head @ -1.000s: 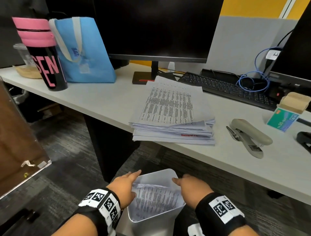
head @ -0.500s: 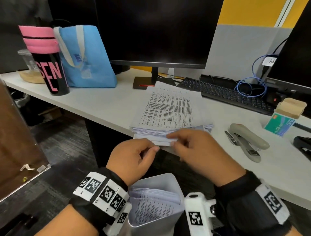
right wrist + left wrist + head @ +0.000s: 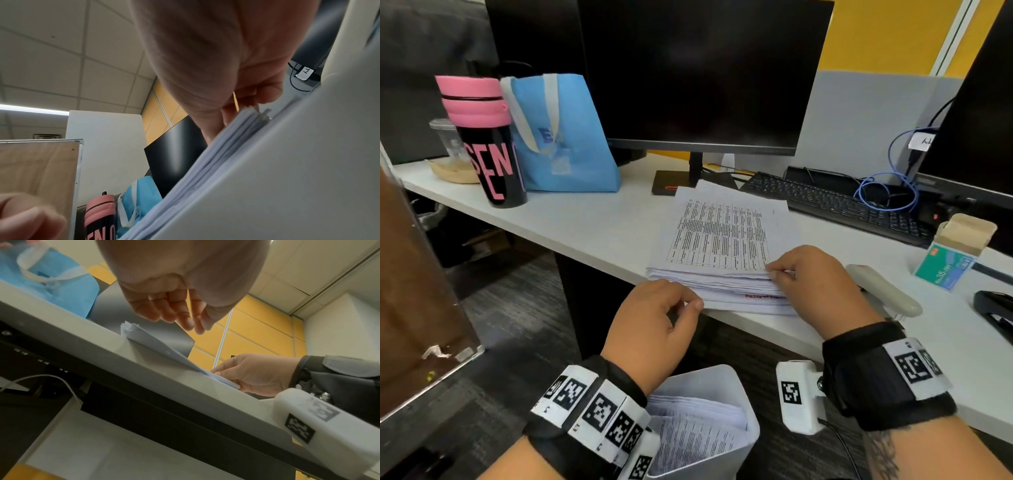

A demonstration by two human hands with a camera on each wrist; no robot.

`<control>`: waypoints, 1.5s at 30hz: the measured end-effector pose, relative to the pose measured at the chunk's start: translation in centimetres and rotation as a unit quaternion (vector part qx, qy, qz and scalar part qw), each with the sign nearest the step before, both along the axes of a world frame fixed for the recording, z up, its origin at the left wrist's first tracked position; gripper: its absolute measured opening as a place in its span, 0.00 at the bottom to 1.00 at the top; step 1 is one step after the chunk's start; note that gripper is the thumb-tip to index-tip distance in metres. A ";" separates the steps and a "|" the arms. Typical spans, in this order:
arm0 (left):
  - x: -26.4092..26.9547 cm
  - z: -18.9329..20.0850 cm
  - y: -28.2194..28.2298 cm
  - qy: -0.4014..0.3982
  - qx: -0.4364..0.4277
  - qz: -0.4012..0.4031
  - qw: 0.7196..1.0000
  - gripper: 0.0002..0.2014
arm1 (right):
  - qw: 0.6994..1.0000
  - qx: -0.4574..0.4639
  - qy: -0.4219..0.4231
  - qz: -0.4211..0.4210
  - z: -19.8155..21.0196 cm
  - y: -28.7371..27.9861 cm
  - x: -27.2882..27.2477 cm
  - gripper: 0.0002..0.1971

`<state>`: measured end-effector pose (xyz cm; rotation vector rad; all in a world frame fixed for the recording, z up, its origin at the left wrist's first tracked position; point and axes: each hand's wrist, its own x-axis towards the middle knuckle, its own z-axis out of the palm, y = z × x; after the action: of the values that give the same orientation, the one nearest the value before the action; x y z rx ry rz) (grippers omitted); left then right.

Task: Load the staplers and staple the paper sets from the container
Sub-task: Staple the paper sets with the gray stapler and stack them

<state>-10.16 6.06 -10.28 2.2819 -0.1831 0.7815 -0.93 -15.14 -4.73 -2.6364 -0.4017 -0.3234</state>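
Right hand (image 3: 815, 284) at the near right corner of the paper stack (image 3: 726, 240) on the desk (image 3: 585, 222). Thumb and forefinger pinch the top sheets at that corner; the other fingers are curled below them against the stack's edge. The right wrist view shows the fingertips (image 3: 267, 95) at the sheet edges, with the sheets fanned slightly there.

Left hand (image 3: 654, 322) sits left of the grip, just off the desk edge at the stack's near left corner. Fingers loosely curled, thumb (image 3: 691, 305) close to the lowest sheets; contact can't be confirmed. In the left wrist view the fingers (image 3: 176, 311) hang relaxed above the stack and hold nothing.

Beige stapler (image 3: 883, 291) lies just right of the gripping hand, partly hidden behind it. Further right is a green staple box (image 3: 945, 267) with its flap up, then a black stapler (image 3: 993, 308) at the frame edge.

White container (image 3: 743, 404) is below the grip, under desk level between the two wrists, with printed paper sets (image 3: 695, 431) standing in it.

Beyond the grip: monitor (image 3: 688, 68) and keyboard (image 3: 835, 202). Far left of the grip: blue bag (image 3: 561, 137) and pink-lidded bottle (image 3: 482, 137).
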 end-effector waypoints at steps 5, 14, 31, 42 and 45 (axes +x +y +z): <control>-0.2 0.0 -0.3 0.024 -0.022 0.000 0.999 0.07 | 0.999 -0.038 0.034 -0.009 0.2 -0.1 0.6 0.15; -0.2 -0.2 -0.4 0.053 -0.096 0.007 0.994 0.09 | 0.995 0.038 -0.088 -0.032 1.3 -1.2 -0.4 0.11; -0.4 -0.4 -0.2 0.071 -0.148 0.030 0.986 0.09 | 0.993 -0.054 0.097 0.040 0.0 0.7 2.3 0.17; 1.4 0.4 1.1 0.193 -0.590 -0.049 0.783 0.31 | 0.967 0.065 0.220 0.111 4.9 -5.3 -6.4 0.15; 1.5 0.4 1.6 0.228 -0.569 -0.105 0.783 0.20 | 0.976 0.102 0.186 0.053 4.2 -6.0 -6.1 0.26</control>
<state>-8.66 7.68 -9.83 1.1708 0.2217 0.0825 -6.98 -21.14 -0.51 -2.3921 -0.3588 0.1558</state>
